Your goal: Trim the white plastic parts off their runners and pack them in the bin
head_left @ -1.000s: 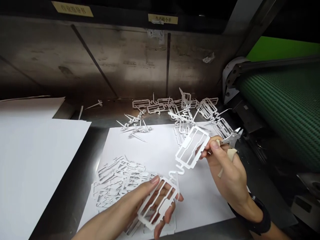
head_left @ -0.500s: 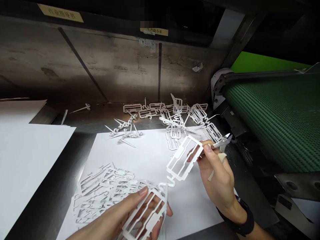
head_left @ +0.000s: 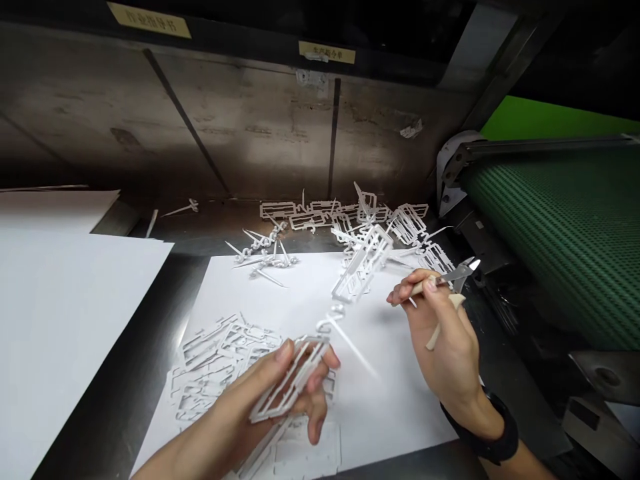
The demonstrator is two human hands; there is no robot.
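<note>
My left hand grips one end of a white plastic moulded frame strip, two frame pieces joined by a curly runner. The far frame piece stands tilted on edge in the air. My right hand has let go of that piece and holds small metal cutting pliers with pale handles, jaws pointing right. A dark band sits on my right wrist.
A pile of flat white frames lies on a white sheet by my left hand. More frames and runner scraps lie at the back. A second white sheet is left. A green conveyor belt runs at right.
My right hand released the far frame piece and drew back slightly. My left hand turned the strip on edge, so the far piece swung up and away.
</note>
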